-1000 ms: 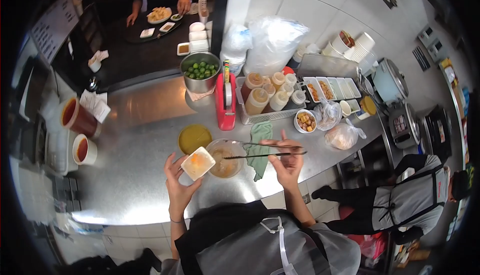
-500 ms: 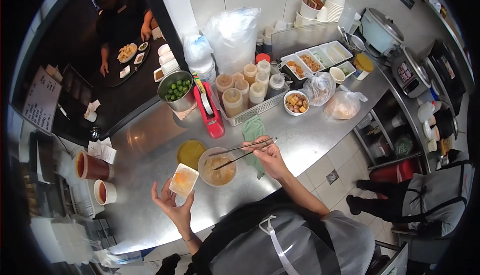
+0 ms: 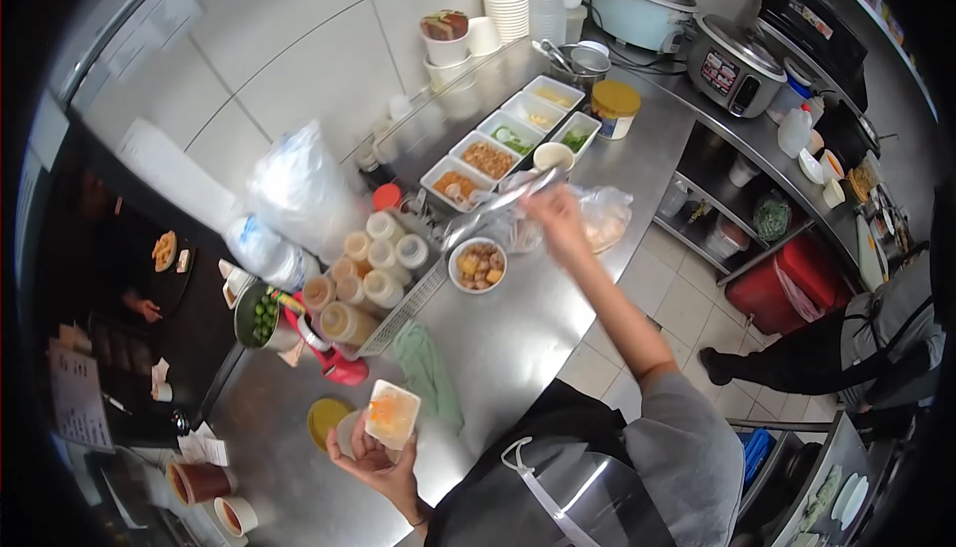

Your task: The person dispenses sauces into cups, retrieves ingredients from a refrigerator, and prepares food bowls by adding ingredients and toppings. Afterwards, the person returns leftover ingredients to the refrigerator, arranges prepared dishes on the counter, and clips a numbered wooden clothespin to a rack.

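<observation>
My left hand (image 3: 383,469) holds a small white square dish (image 3: 392,415) with orange bits in it, above the steel counter. Behind that dish, a round clear bowl (image 3: 351,434) is mostly hidden, beside a yellow-green lid (image 3: 327,422). My right hand (image 3: 554,218), blurred by motion, grips metal tongs (image 3: 498,211) that reach over the front edge of the topping trays (image 3: 460,184). Below the tongs sits a white bowl of browned chunks (image 3: 478,265). A pale cup (image 3: 554,157) and a plastic bag of food (image 3: 603,217) are close to my right hand.
Squeeze bottles (image 3: 349,324) fill a basket beside a red tape dispenser (image 3: 337,363) and a green cloth (image 3: 428,378). Rice cookers (image 3: 737,67) stand at the back right. A co-worker (image 3: 876,338) is at the right edge; another person's hand (image 3: 142,306) shows at left.
The view has swung right. My right hand has moved with the tongs from the clear bowl to the topping trays. My left hand still holds the small dish.
</observation>
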Demonstrator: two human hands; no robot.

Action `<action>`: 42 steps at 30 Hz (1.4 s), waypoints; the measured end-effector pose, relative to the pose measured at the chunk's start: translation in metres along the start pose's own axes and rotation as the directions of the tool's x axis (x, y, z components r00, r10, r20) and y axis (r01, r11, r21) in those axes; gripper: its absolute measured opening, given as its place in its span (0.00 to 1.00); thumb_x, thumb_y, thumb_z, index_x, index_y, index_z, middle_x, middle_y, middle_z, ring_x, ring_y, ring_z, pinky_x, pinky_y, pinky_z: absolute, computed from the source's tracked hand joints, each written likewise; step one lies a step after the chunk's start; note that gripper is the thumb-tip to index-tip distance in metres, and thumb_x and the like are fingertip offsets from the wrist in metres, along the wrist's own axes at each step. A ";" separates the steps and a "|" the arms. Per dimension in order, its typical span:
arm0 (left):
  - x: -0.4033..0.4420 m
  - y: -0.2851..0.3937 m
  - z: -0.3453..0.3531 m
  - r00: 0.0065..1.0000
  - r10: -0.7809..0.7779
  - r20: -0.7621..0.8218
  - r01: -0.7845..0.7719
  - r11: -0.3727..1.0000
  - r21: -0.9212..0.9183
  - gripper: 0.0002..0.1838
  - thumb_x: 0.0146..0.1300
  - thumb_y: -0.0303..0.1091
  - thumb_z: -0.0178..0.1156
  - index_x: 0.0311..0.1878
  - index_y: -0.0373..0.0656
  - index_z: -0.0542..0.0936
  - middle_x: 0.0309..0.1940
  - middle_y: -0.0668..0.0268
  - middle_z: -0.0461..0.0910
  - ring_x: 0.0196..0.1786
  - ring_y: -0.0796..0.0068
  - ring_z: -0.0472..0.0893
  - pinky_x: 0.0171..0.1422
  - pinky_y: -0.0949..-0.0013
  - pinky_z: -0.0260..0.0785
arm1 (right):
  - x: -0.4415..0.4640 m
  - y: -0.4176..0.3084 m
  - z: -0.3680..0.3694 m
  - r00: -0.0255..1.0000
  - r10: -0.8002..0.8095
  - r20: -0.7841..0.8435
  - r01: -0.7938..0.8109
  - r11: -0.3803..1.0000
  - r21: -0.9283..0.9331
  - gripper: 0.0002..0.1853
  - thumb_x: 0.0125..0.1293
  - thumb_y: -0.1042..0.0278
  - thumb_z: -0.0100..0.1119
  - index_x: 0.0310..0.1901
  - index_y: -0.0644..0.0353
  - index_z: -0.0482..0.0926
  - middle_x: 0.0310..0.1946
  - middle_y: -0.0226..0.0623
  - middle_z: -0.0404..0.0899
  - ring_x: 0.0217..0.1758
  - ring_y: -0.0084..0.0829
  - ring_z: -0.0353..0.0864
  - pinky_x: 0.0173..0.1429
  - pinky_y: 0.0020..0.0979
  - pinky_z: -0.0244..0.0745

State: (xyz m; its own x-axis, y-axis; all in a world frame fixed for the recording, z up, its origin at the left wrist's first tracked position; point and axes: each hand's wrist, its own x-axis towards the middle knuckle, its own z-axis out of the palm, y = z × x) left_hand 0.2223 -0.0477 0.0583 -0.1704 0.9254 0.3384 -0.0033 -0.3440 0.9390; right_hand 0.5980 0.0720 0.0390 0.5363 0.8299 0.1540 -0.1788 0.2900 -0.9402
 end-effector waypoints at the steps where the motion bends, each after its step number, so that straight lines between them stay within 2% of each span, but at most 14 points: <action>1: 0.001 -0.005 0.014 0.999 0.004 0.045 -0.005 1.000 0.014 0.57 0.34 0.12 0.67 0.68 0.47 0.48 0.53 0.53 0.73 0.57 0.62 0.74 0.64 0.60 0.66 | 0.033 -0.022 -0.010 0.982 -0.156 -0.109 0.156 0.988 -0.014 0.16 0.58 0.70 0.66 0.44 0.61 0.71 0.32 0.29 0.79 0.36 0.19 0.77 0.40 0.22 0.72; 5: -0.003 -0.016 0.065 0.991 -0.076 0.113 0.075 0.997 0.011 0.58 0.33 0.11 0.67 0.69 0.50 0.47 0.53 0.53 0.72 0.58 0.60 0.73 0.65 0.59 0.65 | 0.188 -0.037 -0.082 0.707 -0.702 -0.084 0.605 0.662 -0.443 0.18 0.59 0.67 0.64 0.44 0.67 0.69 0.35 0.40 0.81 0.40 0.32 0.81 0.43 0.34 0.73; 10: -0.009 -0.016 0.095 0.985 -0.171 0.033 0.168 0.983 0.073 0.57 0.35 0.12 0.67 0.68 0.47 0.45 0.54 0.51 0.70 0.58 0.58 0.72 0.63 0.58 0.68 | 0.294 -0.028 -0.113 0.880 -0.475 0.018 0.251 0.433 -0.866 0.17 0.58 0.67 0.61 0.48 0.57 0.69 0.39 0.52 0.78 0.44 0.53 0.78 0.44 0.43 0.74; 11: -0.010 -0.016 0.098 0.986 -0.167 0.025 0.164 0.983 0.076 0.57 0.35 0.12 0.67 0.68 0.47 0.45 0.54 0.51 0.70 0.58 0.58 0.72 0.63 0.58 0.68 | 0.309 -0.021 -0.115 0.880 -0.475 0.023 0.258 0.438 -0.861 0.17 0.58 0.67 0.61 0.48 0.57 0.69 0.39 0.52 0.78 0.44 0.53 0.78 0.44 0.43 0.74; 13: -0.013 -0.017 0.101 0.978 -0.205 -0.045 0.208 0.974 0.088 0.57 0.35 0.12 0.67 0.68 0.47 0.45 0.54 0.53 0.70 0.58 0.58 0.72 0.63 0.58 0.68 | 0.345 0.010 -0.125 0.906 -0.390 0.165 0.221 0.105 -0.969 0.18 0.58 0.68 0.59 0.50 0.56 0.68 0.40 0.50 0.78 0.45 0.51 0.78 0.46 0.46 0.74; 17: -0.018 -0.026 0.098 0.975 -0.205 -0.088 0.217 0.963 0.158 0.58 0.32 0.08 0.64 0.69 0.54 0.50 0.52 0.57 0.72 0.59 0.60 0.73 0.64 0.56 0.65 | 0.382 0.051 -0.127 0.987 -0.154 0.037 0.047 0.060 -0.997 0.16 0.62 0.69 0.50 0.53 0.52 0.68 0.45 0.43 0.78 0.51 0.46 0.77 0.50 0.49 0.72; 21: -0.017 -0.034 0.099 0.978 -0.187 -0.090 0.199 0.967 0.159 0.58 0.31 0.09 0.64 0.68 0.54 0.50 0.52 0.57 0.73 0.58 0.61 0.73 0.64 0.56 0.65 | 0.362 0.059 -0.089 0.865 -0.456 0.209 0.180 -0.105 -0.978 0.24 0.55 0.69 0.56 0.56 0.52 0.68 0.50 0.42 0.75 0.53 0.40 0.74 0.50 0.44 0.67; 23: -0.011 -0.032 0.109 0.975 -0.206 -0.082 0.218 0.958 0.186 0.57 0.35 0.13 0.68 0.68 0.48 0.45 0.51 0.55 0.72 0.56 0.61 0.74 0.62 0.58 0.68 | 0.346 0.078 -0.070 0.792 -0.341 0.506 0.413 -0.310 -0.856 0.16 0.55 0.68 0.54 0.47 0.56 0.76 0.45 0.40 0.77 0.48 0.37 0.75 0.49 0.44 0.64; 25: -0.004 -0.032 0.122 0.971 -0.228 -0.064 0.236 0.956 0.172 0.57 0.35 0.13 0.68 0.68 0.47 0.45 0.52 0.55 0.71 0.57 0.61 0.73 0.62 0.59 0.68 | 0.311 0.080 -0.048 0.858 0.068 0.510 0.499 -0.350 -0.793 0.07 0.55 0.68 0.53 0.33 0.54 0.81 0.38 0.37 0.79 0.47 0.32 0.73 0.51 0.41 0.62; 27: 0.003 -0.031 0.136 0.967 -0.252 -0.044 0.256 0.953 0.160 0.57 0.35 0.13 0.68 0.68 0.47 0.45 0.52 0.54 0.71 0.57 0.61 0.73 0.62 0.59 0.68 | 0.288 0.090 -0.042 0.855 0.158 0.493 0.514 -0.380 -0.769 0.07 0.53 0.68 0.54 0.26 0.53 0.83 0.33 0.36 0.79 0.47 0.30 0.72 0.54 0.41 0.60; 30: 0.019 -0.034 0.157 0.965 -0.239 0.111 0.218 0.961 0.171 0.55 0.37 0.11 0.68 0.67 0.46 0.46 0.54 0.53 0.71 0.58 0.61 0.72 0.59 0.61 0.70 | 0.276 0.107 -0.049 0.795 -0.050 0.605 0.503 -0.503 -0.703 0.08 0.52 0.67 0.54 0.25 0.53 0.84 0.35 0.36 0.79 0.48 0.31 0.72 0.54 0.39 0.59; 34: 0.043 -0.037 0.186 0.934 -0.247 0.258 0.233 0.969 0.082 0.54 0.37 0.12 0.69 0.67 0.47 0.47 0.54 0.52 0.70 0.58 0.61 0.72 0.60 0.60 0.69 | 0.272 0.115 -0.053 0.825 -0.032 0.564 0.497 -0.433 -0.752 0.09 0.55 0.66 0.54 0.30 0.52 0.85 0.38 0.38 0.80 0.51 0.35 0.70 0.56 0.38 0.55; 40: 0.094 -0.055 0.230 0.907 -0.142 0.396 0.142 0.989 0.030 0.54 0.39 0.13 0.69 0.67 0.46 0.46 0.55 0.51 0.69 0.58 0.61 0.72 0.61 0.61 0.68 | 0.276 0.128 -0.056 0.834 -0.087 0.544 0.494 -0.321 -0.808 0.07 0.53 0.67 0.54 0.25 0.54 0.83 0.26 0.35 0.80 0.42 0.33 0.76 0.53 0.38 0.58; 42: 0.112 -0.060 0.245 0.901 -0.106 0.420 0.113 0.994 0.009 0.54 0.39 0.13 0.68 0.67 0.45 0.46 0.55 0.51 0.69 0.58 0.61 0.72 0.61 0.61 0.68 | 0.275 0.126 -0.060 0.722 -0.158 0.674 0.612 -0.308 -0.728 0.07 0.53 0.68 0.54 0.23 0.53 0.81 0.22 0.35 0.80 0.38 0.33 0.78 0.51 0.39 0.59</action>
State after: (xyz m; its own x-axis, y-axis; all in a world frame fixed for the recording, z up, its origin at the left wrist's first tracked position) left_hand 0.4444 0.1154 0.0545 0.2609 0.9373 0.2310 -0.0134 -0.2357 0.9717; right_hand 0.7726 0.3084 -0.0555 -0.1401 0.8743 0.4647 0.9841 0.0713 0.1626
